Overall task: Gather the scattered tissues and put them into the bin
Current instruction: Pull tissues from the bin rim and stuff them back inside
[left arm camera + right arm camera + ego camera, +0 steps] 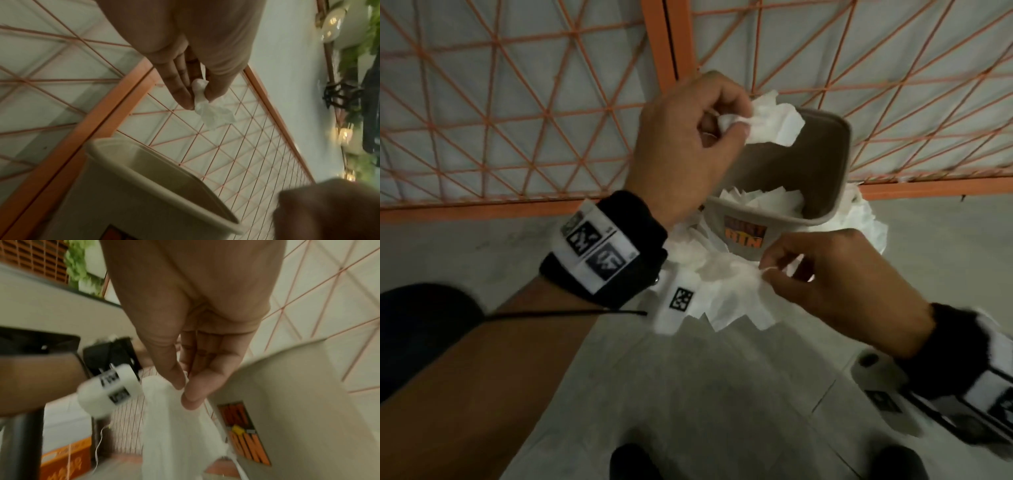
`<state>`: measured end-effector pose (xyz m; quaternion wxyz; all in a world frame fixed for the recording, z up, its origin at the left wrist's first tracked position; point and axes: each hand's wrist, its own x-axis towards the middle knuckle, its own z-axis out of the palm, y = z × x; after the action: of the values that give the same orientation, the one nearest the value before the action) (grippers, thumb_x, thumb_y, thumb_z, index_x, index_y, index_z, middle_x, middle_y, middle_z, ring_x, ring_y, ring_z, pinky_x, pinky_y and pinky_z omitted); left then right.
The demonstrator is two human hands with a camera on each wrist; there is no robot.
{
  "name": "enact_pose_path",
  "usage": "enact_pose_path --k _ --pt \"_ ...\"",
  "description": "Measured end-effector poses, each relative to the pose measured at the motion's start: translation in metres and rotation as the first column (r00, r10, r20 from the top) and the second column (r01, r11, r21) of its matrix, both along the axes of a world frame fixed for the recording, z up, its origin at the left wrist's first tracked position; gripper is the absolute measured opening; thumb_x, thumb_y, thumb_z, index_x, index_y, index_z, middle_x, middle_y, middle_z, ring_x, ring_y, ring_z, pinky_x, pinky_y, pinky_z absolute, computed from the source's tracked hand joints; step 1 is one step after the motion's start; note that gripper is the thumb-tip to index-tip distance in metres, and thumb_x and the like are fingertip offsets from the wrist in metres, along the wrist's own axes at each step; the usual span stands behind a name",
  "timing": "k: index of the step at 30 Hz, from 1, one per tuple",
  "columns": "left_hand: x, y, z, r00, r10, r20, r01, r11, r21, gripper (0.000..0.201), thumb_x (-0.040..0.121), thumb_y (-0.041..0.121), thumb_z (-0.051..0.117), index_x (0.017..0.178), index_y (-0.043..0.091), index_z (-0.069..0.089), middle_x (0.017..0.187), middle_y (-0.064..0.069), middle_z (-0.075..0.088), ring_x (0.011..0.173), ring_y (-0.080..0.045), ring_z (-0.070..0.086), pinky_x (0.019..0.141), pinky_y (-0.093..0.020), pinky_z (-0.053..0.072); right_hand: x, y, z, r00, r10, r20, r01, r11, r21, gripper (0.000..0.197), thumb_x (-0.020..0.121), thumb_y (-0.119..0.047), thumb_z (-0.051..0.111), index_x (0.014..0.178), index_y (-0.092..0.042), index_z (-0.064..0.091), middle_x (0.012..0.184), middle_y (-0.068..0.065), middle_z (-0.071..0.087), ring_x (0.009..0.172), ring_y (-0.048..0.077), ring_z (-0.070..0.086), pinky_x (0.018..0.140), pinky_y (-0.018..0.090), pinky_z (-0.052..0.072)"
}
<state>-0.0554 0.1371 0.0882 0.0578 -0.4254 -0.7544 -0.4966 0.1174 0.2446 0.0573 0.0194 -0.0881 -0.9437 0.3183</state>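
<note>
A beige bin [835,161] with an orange label stands on the floor by an orange lattice fence; white tissues [763,200] lie inside it. My left hand [726,120] is above the bin's rim and pinches a crumpled white tissue [774,123], which the left wrist view shows dangling from the fingers [213,112] over the bin [156,175]. My right hand [768,272] is lower, in front of the bin, and pinches the edge of a flat white tissue [726,291]. In the right wrist view that tissue [174,426] hangs from thumb and forefinger beside the bin's label [244,431].
More white tissues [866,222] lie on the grey floor around the bin's base. The orange lattice fence [517,113] stands directly behind the bin. My shoes [633,462] are at the bottom edge. A plant and lights [349,81] are off to the side.
</note>
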Motion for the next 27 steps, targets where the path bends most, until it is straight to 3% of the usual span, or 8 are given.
enact_pose_path --k 6,10,12,17,20,22,25,27 --pt "0.000 0.036 -0.035 0.993 -0.112 -0.023 0.090 0.890 -0.448 0.018 0.087 0.020 0.063 0.102 0.023 0.072 0.098 0.005 0.069 0.089 -0.013 0.064 0.083 -0.038 0.054 0.022 0.054 0.064 0.973 -0.179 -0.146 0.171 0.983 -0.070 0.010 0.079 -0.030 0.067 0.088 -0.032 0.069 0.068 -0.012 0.071 0.056 -0.002 0.068 0.065 0.018 0.056" --pt "0.017 0.011 -0.041 0.982 0.015 -0.188 -0.050 0.981 -0.186 0.021 0.090 0.015 0.059 0.107 0.017 0.072 0.102 0.007 0.069 0.092 -0.009 0.063 0.083 -0.028 0.053 -0.003 0.092 0.080 0.931 -0.251 -0.264 0.261 0.965 0.005 0.015 0.084 -0.034 0.063 0.098 -0.030 0.068 0.084 -0.009 0.072 0.068 0.001 0.071 0.068 0.024 0.059" --pt "0.023 -0.008 -0.053 0.982 0.112 -0.152 -0.130 0.985 -0.112 0.025 0.093 0.014 0.057 0.115 0.016 0.068 0.105 0.008 0.063 0.095 -0.010 0.062 0.083 -0.028 0.054 -0.022 0.103 0.077 0.912 -0.256 -0.320 0.285 0.957 0.045 0.015 0.088 -0.030 0.064 0.100 -0.022 0.069 0.090 -0.004 0.071 0.072 0.006 0.070 0.072 0.025 0.057" --pt "0.030 -0.028 -0.082 0.974 0.052 -0.223 -0.108 0.963 -0.247 0.033 0.092 0.014 0.061 0.124 0.017 0.064 0.121 0.001 0.065 0.112 -0.019 0.058 0.096 -0.036 0.047 -0.069 0.107 0.046 0.961 -0.149 -0.232 0.202 0.954 0.222 0.017 0.088 -0.018 0.064 0.101 -0.013 0.072 0.098 0.005 0.071 0.084 0.016 0.066 0.079 0.025 0.049" --pt "0.022 -0.012 -0.071 0.947 0.042 -0.319 -0.140 0.946 -0.292 0.025 0.091 0.020 0.060 0.115 0.019 0.070 0.113 0.004 0.069 0.108 -0.021 0.056 0.094 -0.030 0.043 -0.083 0.102 0.026 0.993 -0.044 -0.106 0.076 0.946 0.314 0.020 0.084 -0.019 0.062 0.099 -0.018 0.074 0.096 0.008 0.073 0.089 0.026 0.066 0.081 0.036 0.052" --pt "0.019 0.000 -0.065 0.945 0.023 -0.326 -0.136 0.934 -0.329 0.020 0.090 0.022 0.060 0.104 0.021 0.074 0.102 0.007 0.072 0.103 -0.020 0.056 0.090 -0.027 0.043 -0.087 0.099 0.020 1.000 0.014 0.021 -0.020 0.935 0.354 0.022 0.085 -0.025 0.060 0.104 -0.023 0.072 0.102 0.004 0.072 0.095 0.026 0.063 0.082 0.032 0.047" --pt "0.017 0.002 -0.058 0.945 0.040 -0.324 -0.125 0.961 -0.246 0.016 0.091 0.018 0.061 0.099 0.019 0.075 0.095 0.006 0.073 0.095 -0.019 0.058 0.086 -0.026 0.045 -0.081 0.096 0.019 0.990 0.086 0.111 -0.122 0.920 0.372 0.029 0.088 -0.034 0.055 0.112 -0.022 0.067 0.111 0.002 0.068 0.100 0.024 0.059 0.084 0.033 0.045" --pt "0.019 -0.008 -0.061 0.940 0.101 -0.327 -0.158 0.976 -0.153 0.015 0.091 0.014 0.062 0.099 0.015 0.074 0.095 0.004 0.073 0.089 -0.018 0.061 0.083 -0.026 0.047 -0.068 0.091 0.023 0.993 0.114 -0.005 -0.106 0.937 0.334 0.032 0.089 -0.037 0.051 0.113 -0.020 0.065 0.110 0.003 0.067 0.094 0.022 0.059 0.083 0.040 0.048"
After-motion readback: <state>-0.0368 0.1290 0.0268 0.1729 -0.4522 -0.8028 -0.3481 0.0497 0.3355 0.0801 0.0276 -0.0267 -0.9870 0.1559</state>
